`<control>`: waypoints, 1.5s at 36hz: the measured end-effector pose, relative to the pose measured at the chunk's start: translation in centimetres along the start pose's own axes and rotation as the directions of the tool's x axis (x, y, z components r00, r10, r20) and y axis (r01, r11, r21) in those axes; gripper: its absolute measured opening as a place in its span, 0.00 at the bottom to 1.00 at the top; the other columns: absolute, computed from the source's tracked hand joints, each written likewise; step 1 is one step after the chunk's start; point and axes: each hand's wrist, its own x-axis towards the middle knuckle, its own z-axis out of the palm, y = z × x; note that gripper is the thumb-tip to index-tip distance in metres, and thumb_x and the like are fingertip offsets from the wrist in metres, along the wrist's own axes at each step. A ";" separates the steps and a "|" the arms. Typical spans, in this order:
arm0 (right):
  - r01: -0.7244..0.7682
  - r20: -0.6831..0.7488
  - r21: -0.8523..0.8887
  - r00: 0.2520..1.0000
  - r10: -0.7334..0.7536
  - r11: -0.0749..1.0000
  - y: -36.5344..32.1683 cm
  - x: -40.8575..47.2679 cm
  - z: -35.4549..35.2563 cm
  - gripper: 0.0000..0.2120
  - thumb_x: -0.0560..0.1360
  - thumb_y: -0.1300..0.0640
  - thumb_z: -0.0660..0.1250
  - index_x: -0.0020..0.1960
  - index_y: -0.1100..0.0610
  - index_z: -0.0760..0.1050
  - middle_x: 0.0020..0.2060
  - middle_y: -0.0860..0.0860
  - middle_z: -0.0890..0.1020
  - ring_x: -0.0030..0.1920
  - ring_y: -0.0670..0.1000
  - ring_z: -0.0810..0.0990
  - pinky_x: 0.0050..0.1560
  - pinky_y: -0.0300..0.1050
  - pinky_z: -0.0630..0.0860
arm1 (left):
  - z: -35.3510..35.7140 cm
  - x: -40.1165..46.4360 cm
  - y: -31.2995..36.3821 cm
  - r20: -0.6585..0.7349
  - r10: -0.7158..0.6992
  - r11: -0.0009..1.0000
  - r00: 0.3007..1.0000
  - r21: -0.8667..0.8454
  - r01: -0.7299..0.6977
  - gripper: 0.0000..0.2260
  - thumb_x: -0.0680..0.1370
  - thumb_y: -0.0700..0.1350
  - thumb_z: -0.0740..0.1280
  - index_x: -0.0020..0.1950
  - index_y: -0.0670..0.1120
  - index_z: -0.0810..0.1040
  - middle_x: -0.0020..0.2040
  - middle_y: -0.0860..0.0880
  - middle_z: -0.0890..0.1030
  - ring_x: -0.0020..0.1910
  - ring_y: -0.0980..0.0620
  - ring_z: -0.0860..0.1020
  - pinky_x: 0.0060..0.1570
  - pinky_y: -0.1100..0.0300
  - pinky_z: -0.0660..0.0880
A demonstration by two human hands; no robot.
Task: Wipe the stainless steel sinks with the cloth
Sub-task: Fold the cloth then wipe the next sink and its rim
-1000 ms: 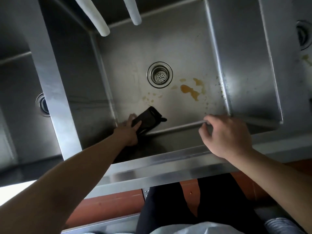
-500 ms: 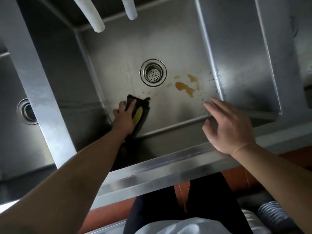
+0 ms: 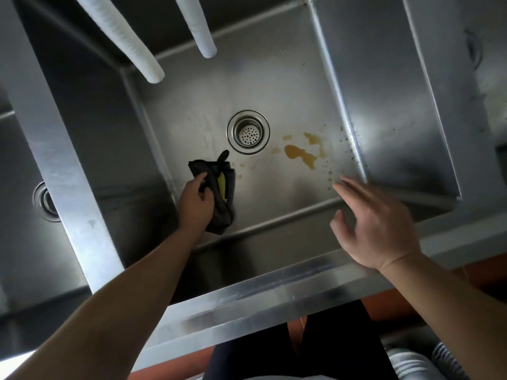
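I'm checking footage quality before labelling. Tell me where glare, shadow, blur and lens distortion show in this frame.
Head view: glare whitens the sink right wall; the near wall and left side lie in shadow; the right hand shows motion blur at the fingertips; the left hand, cloth and drain look sharp; wide-angle distortion splays the sink's edges.

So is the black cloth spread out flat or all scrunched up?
Scrunched up. The cloth is bunched in folds in the left hand, a yellow patch showing between them.

Brushed steel sink [image 3: 274, 78], dull sheen, smeared with yellow-brown stains [image 3: 300, 154]; shiny metal drain [image 3: 248, 132], perforated. Soft matt black cloth [image 3: 222, 193], yellow patch. White ribbed hoses [image 3: 123, 34], plastic-looking.
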 end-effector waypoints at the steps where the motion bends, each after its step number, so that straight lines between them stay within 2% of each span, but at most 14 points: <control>1: -0.004 0.000 0.001 1.000 0.004 1.000 0.0 0.0 0.0 0.24 0.75 0.50 0.57 0.66 0.58 0.78 0.64 0.56 0.81 0.59 0.59 0.82 0.56 0.55 0.80 | -0.5 0.2 -0.4 -0.023 0.026 0.999 0.999 0.030 -0.025 0.20 0.79 0.42 0.61 0.72 0.51 0.72 0.63 0.45 0.78 0.60 0.44 0.77 0.64 0.47 0.74; 6: -0.014 0.026 -0.015 1.000 0.014 1.000 -0.1 0.0 -0.2 0.25 0.74 0.49 0.56 0.66 0.58 0.77 0.64 0.55 0.80 0.59 0.58 0.81 0.57 0.54 0.80 | -1.6 1.0 -1.4 0.029 0.077 0.968 0.997 0.237 -0.081 0.28 0.77 0.35 0.62 0.77 0.45 0.64 0.72 0.40 0.68 0.71 0.39 0.65 0.72 0.47 0.63; 10: -0.010 0.035 -0.012 0.999 0.011 1.000 -0.1 0.1 -0.3 0.25 0.74 0.49 0.56 0.65 0.59 0.77 0.63 0.55 0.81 0.59 0.58 0.81 0.57 0.53 0.79 | -0.7 0.4 -0.3 0.111 0.042 0.960 0.993 0.271 -0.071 0.28 0.79 0.37 0.61 0.79 0.47 0.61 0.69 0.39 0.70 0.66 0.38 0.70 0.67 0.46 0.70; 14: -0.006 0.028 -0.004 1.000 0.006 1.000 -0.2 0.1 -0.3 0.24 0.74 0.50 0.57 0.64 0.59 0.78 0.62 0.55 0.81 0.57 0.58 0.82 0.54 0.50 0.78 | 0.1 -1.2 0.8 0.182 0.196 0.886 0.963 0.388 -0.254 0.29 0.76 0.37 0.64 0.78 0.48 0.65 0.71 0.41 0.67 0.63 0.39 0.68 0.61 0.45 0.72; 19: -0.010 0.067 -0.018 0.998 0.011 1.000 -0.3 0.0 -0.5 0.26 0.75 0.49 0.56 0.66 0.59 0.77 0.65 0.55 0.80 0.61 0.57 0.80 0.59 0.53 0.78 | -0.1 -1.4 -0.4 0.354 0.393 0.622 0.849 0.577 -0.529 0.26 0.76 0.46 0.60 0.75 0.49 0.70 0.71 0.37 0.70 0.66 0.34 0.69 0.61 0.40 0.71; 22: -0.023 0.090 -0.018 0.996 0.025 1.000 -0.3 0.1 -0.6 0.26 0.74 0.49 0.56 0.67 0.59 0.76 0.67 0.55 0.78 0.64 0.56 0.78 0.61 0.54 0.77 | -0.5 -0.7 -1.9 0.430 0.422 0.432 0.798 0.678 -0.594 0.27 0.78 0.52 0.53 0.79 0.51 0.63 0.77 0.39 0.64 0.75 0.35 0.61 0.72 0.39 0.57; 24: -0.027 0.105 -0.023 0.994 0.030 0.999 -0.4 0.1 -0.7 0.27 0.74 0.48 0.56 0.68 0.58 0.76 0.68 0.55 0.78 0.65 0.56 0.78 0.63 0.54 0.76 | -0.4 -0.2 -2.7 0.448 0.434 0.379 0.782 0.696 -0.610 0.27 0.80 0.53 0.52 0.80 0.51 0.60 0.78 0.39 0.62 0.77 0.37 0.60 0.74 0.38 0.52; 29: -0.019 0.140 -0.043 0.990 0.025 0.999 -0.3 0.0 -0.9 0.27 0.75 0.47 0.56 0.71 0.57 0.73 0.71 0.54 0.74 0.66 0.55 0.77 0.62 0.52 0.75 | 1.3 0.2 -3.4 0.415 0.419 0.434 0.808 0.690 -0.579 0.27 0.81 0.54 0.52 0.80 0.49 0.58 0.78 0.36 0.61 0.76 0.35 0.61 0.75 0.38 0.48; 35: -0.017 0.114 -0.025 0.993 0.020 1.000 0.0 0.0 -0.4 0.27 0.75 0.48 0.59 0.72 0.55 0.72 0.73 0.54 0.72 0.69 0.55 0.74 0.67 0.56 0.73 | 4.9 -0.2 -1.5 0.290 0.343 0.640 0.894 0.624 -0.448 0.28 0.82 0.57 0.46 0.81 0.52 0.46 0.81 0.38 0.51 0.79 0.38 0.51 0.75 0.41 0.46; 39: -0.023 0.132 -0.076 0.991 0.033 0.997 0.1 0.3 -0.4 0.30 0.74 0.44 0.56 0.75 0.51 0.67 0.78 0.54 0.64 0.77 0.57 0.62 0.73 0.65 0.63 | 8.5 0.5 2.6 0.218 0.313 0.736 0.925 0.560 -0.381 0.28 0.83 0.56 0.47 0.81 0.53 0.42 0.81 0.40 0.44 0.80 0.40 0.45 0.76 0.39 0.46; 42: -0.044 0.110 -0.053 0.993 0.049 0.998 0.3 0.4 -0.3 0.32 0.73 0.42 0.57 0.77 0.48 0.63 0.80 0.52 0.56 0.81 0.57 0.51 0.76 0.67 0.54 | 11.2 2.2 6.8 0.228 0.410 0.674 0.883 0.577 -0.461 0.28 0.84 0.55 0.48 0.82 0.51 0.43 0.81 0.39 0.46 0.80 0.39 0.47 0.75 0.39 0.46; 47: -0.148 -0.043 0.171 0.987 0.157 0.974 1.2 1.2 -1.5 0.29 0.74 0.48 0.62 0.75 0.48 0.65 0.80 0.52 0.55 0.81 0.55 0.48 0.75 0.68 0.54 | 16.0 4.1 15.5 0.292 0.460 0.631 0.838 0.557 -0.541 0.28 0.84 0.56 0.47 0.81 0.53 0.41 0.81 0.40 0.44 0.80 0.41 0.46 0.76 0.40 0.43; 50: -0.195 -0.094 0.194 0.972 0.216 0.961 2.3 2.1 -2.8 0.29 0.74 0.48 0.61 0.75 0.47 0.66 0.80 0.51 0.55 0.81 0.54 0.48 0.76 0.65 0.52 | 18.9 3.5 19.8 0.428 0.468 0.537 0.773 0.557 -0.633 0.28 0.84 0.56 0.45 0.80 0.53 0.35 0.80 0.41 0.37 0.80 0.41 0.39 0.76 0.39 0.40; 54: -0.119 -0.162 0.230 0.974 0.158 0.966 4.5 3.2 -4.8 0.27 0.73 0.54 0.63 0.72 0.52 0.69 0.77 0.55 0.63 0.79 0.56 0.56 0.70 0.59 0.60 | 20.7 1.4 21.2 0.532 0.426 0.410 0.732 0.608 -0.680 0.29 0.84 0.56 0.44 0.78 0.51 0.31 0.79 0.40 0.33 0.79 0.40 0.36 0.74 0.38 0.37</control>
